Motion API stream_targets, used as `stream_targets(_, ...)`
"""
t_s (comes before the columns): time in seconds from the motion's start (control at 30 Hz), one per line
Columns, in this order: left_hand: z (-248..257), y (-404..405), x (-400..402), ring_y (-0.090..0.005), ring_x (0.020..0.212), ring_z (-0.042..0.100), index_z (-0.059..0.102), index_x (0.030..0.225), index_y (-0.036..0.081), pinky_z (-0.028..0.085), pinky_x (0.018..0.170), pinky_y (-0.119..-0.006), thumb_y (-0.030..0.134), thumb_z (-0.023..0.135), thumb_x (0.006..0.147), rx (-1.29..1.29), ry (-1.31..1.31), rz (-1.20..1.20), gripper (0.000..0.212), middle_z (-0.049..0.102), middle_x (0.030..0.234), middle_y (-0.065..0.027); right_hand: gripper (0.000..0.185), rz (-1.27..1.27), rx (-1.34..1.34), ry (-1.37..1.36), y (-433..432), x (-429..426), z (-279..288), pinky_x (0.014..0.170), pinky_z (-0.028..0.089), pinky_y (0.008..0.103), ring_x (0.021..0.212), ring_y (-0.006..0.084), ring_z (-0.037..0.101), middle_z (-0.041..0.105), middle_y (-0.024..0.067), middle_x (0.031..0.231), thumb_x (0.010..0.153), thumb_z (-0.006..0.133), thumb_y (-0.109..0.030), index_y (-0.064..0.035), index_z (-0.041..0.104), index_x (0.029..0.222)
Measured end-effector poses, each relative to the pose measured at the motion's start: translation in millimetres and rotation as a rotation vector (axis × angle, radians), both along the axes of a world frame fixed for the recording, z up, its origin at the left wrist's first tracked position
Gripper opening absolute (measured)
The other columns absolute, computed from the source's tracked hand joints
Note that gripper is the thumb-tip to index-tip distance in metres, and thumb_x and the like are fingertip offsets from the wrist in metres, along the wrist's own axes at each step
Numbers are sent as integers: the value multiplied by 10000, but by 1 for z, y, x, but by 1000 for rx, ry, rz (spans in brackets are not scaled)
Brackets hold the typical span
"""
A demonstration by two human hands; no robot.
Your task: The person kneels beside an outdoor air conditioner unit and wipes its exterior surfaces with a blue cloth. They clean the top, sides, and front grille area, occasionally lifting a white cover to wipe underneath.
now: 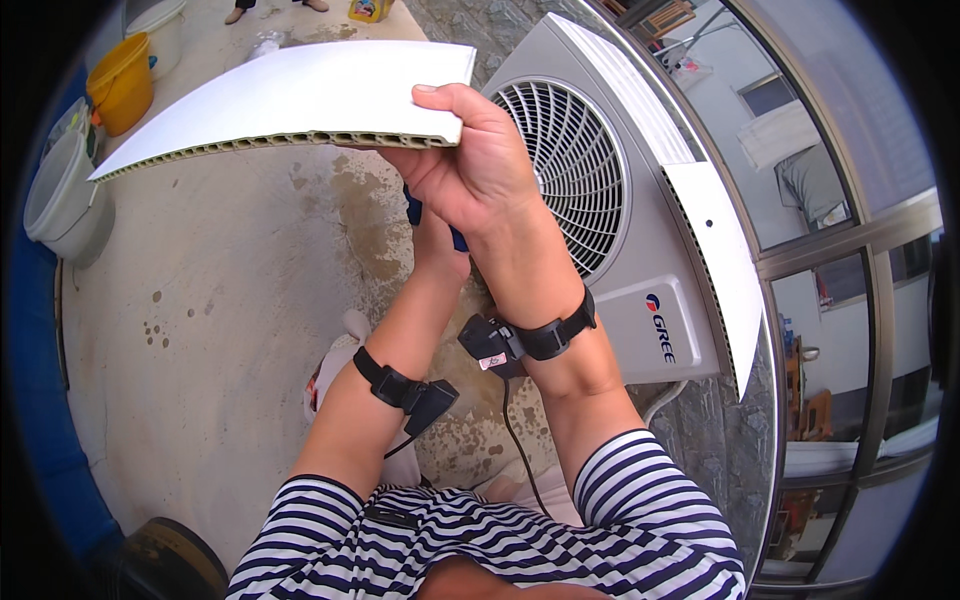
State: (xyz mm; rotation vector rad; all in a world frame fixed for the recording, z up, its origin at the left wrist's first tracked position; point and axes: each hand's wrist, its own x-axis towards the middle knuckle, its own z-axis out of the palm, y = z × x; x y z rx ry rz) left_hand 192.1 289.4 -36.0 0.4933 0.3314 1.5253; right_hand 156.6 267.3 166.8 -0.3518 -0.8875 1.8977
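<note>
My right hand (480, 161) grips the right end of a white hollow-core plastic panel (300, 90), thumb on the top face and fingers underneath. The panel's cut edge faces me and shows a row of open cells. Below and behind that hand is my left hand (439, 244), mostly hidden by my right wrist. It appears closed around a blue object (459, 240); only small bits of the blue show, so its kind is unclear. Black straps with small devices sit on both forearms.
To the right stands a Gree outdoor air-conditioner unit (637, 315) with a round fan grille. A second white panel piece (712, 255) with a small hole rests on it. Buckets, one yellow (121, 82), stand at left. Another person's shoes (235, 15) show at the top. Glazed window frames line the right.
</note>
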Motion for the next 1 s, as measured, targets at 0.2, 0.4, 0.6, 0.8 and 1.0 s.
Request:
stream_targets(0.2,23,-11,3,-201,1066,619,542,1275,121,519,900,-385,358,648,939,-502,-371,-116,424,626,1181,-30,341,-109,210,-2,-58,92,61,867,555,330,965,222,688,671,147,1073,921,570,-129,79,551,1191)
stream_targets(0.4,21,-13,12,-199,995,649,609,1180,135,531,877,-382,315,642,941,-556,-320,-164,300,669,1110,-42,402,-254,349,9,-69,169,115,833,636,327,1105,425,629,563,384,1184,939,508,-28,247,416,1218)
stream_targets(0.6,14,-5,13,-239,1144,587,569,1261,126,444,1017,-432,436,574,953,-479,-243,-179,437,627,1234,-50,282,-294,304,-42,-74,232,181,850,633,380,1185,477,565,564,411,1168,906,527,10,234,545,1076)
stream_targets(0.8,23,-12,9,-192,984,658,631,1142,128,529,874,-356,332,581,970,-521,-269,-192,271,688,1101,-53,235,-662,409,-174,-143,292,173,770,649,344,1144,443,605,611,385,1099,892,557,-3,197,599,1008)
stream_targets(1.0,19,-10,7,-217,983,656,620,1158,97,536,882,-372,334,556,980,-428,-266,-191,303,682,1113,-83,340,-781,350,-148,-230,346,165,767,646,337,1145,392,621,574,368,1213,912,529,-19,188,538,1182)
